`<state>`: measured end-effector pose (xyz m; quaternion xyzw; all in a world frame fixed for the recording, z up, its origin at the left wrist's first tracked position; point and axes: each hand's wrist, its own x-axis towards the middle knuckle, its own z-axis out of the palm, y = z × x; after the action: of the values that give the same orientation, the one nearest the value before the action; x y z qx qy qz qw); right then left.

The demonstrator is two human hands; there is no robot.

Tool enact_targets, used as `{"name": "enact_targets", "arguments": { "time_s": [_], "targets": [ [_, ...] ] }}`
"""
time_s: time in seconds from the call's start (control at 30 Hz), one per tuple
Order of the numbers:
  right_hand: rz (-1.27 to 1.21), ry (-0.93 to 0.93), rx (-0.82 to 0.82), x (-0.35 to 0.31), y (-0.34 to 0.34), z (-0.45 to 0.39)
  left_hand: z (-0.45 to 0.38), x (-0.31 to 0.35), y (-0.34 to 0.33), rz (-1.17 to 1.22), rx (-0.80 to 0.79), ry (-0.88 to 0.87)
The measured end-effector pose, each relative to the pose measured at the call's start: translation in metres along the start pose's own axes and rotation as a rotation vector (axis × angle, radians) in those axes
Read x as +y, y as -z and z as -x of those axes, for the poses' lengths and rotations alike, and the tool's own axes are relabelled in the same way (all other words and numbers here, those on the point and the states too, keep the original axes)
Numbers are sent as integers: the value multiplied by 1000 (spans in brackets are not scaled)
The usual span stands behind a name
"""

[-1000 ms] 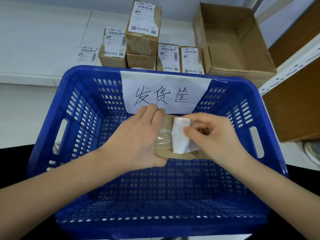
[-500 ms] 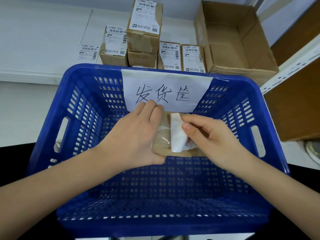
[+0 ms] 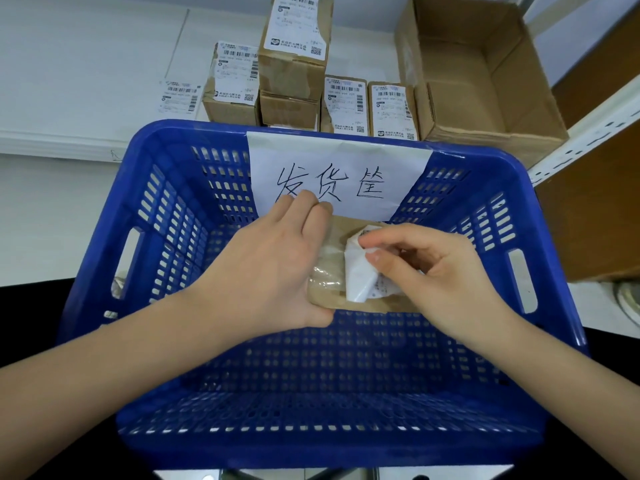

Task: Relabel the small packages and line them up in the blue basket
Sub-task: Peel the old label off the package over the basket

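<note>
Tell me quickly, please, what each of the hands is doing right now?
Left hand: grips the small package, holding it steady over the blue basket.
Right hand: pinches the white label, partly peeled off that package.

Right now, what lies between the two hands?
In the head view, the brown package with its half-peeled white label, held over the blue basket between left hand and right hand.

Head view looks down, close over blue basket (image 3: 104,258).
</note>
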<state>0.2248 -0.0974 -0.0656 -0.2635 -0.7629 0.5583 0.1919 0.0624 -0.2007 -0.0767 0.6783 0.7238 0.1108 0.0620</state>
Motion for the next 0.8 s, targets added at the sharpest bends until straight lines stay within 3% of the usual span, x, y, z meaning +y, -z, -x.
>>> {"name": "enact_targets", "arguments": {
  "time_s": [0.3,0.47,0.8],
  "targets": [
    [63,-2,-155,-2,2,-2,0,-3,1,30,-5,-14],
    [145,-75,-58,7,1,-4,-3,-5,1,7,-3,1],
    [45,-227,-19,10,0,-6,-2,0,-5,-28,-37,-12]
  ]
}}
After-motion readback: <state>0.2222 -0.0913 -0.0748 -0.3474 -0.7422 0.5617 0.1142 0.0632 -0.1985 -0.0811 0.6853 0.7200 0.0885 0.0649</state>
